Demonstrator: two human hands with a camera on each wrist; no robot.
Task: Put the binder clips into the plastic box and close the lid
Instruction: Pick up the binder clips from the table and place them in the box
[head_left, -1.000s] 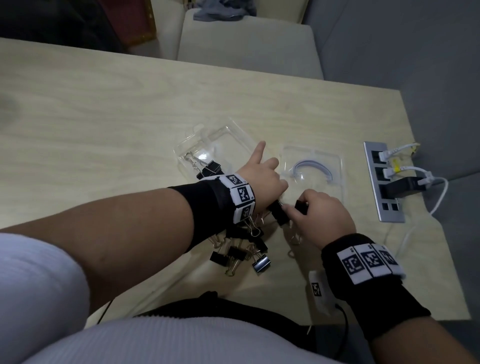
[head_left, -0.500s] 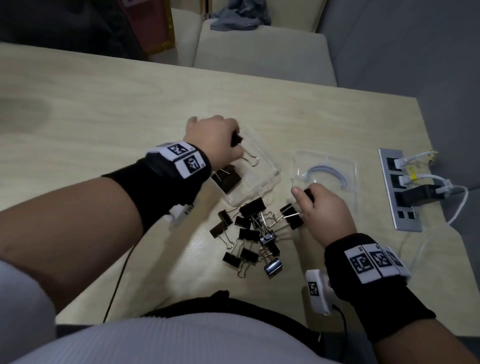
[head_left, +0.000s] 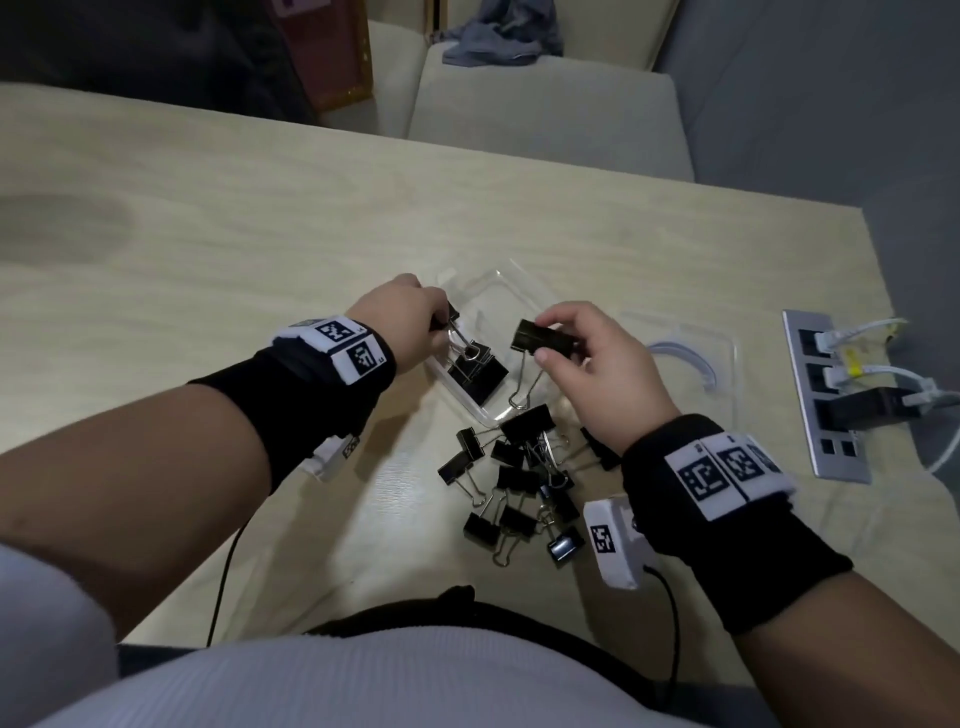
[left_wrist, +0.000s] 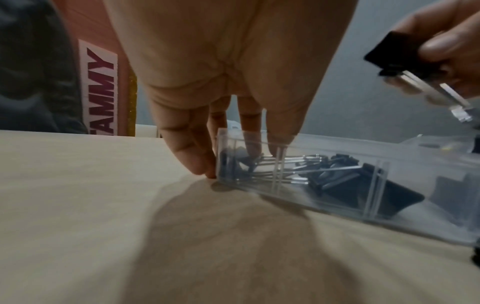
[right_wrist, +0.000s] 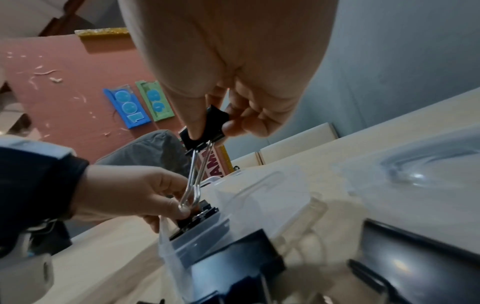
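Our left hand (head_left: 408, 325) at box (head_left: 498, 291) far-left corner, fingers pinching clip there, little finger outside wall. Our right hand (head_left: 592, 364) pinches black clip (head_left: 543, 338) by body, over box, wire handles hanging down. Step in hand, we judge: loading clips. Few inside; pile (head_left: 519, 483) on desk (head_left: 260, 234) just below right wrist. Lid (head_left: 727, 364) lies off, beyond right hand. Next: lower clip in, release, fetch more.

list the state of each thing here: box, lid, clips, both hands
plastic box: open, on the table, a few clips inside
lid: off, flat on the table right of the box
held binder clip: pinched above the box
loose binder clips: piled on the table, outside the box
left hand: fingers on a clip at the box
right hand: pinches the held clip
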